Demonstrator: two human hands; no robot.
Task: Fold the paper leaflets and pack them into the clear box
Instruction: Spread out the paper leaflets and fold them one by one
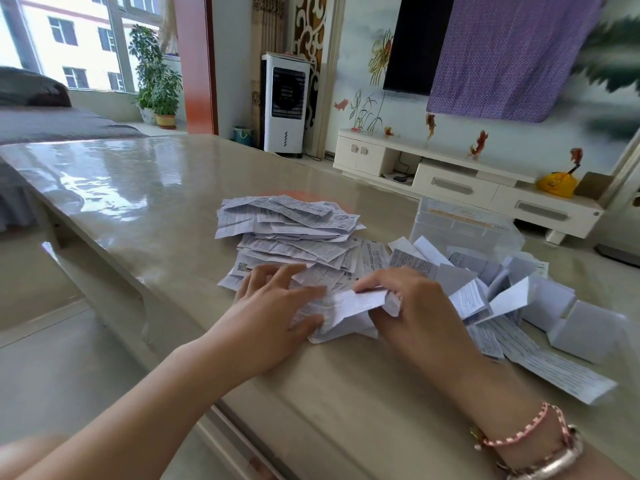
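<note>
A printed white leaflet (341, 308) lies half-folded on the table in front of me. My left hand (273, 306) presses its left part flat with spread fingers. My right hand (412, 306) pinches the leaflet's right edge, fingers curled over the fold. Behind them sits a loose pile of unfolded leaflets (287, 230). To the right lies a heap of folded leaflets (519, 306). The clear box (464, 223) stands behind that heap, partly hidden by it; I cannot tell what is inside.
The glossy beige table (138, 188) stretches away to the left and back; its left edge drops off near my left forearm. Beyond it stand a white cooler fan (285, 105) and a low white TV cabinet (467, 181).
</note>
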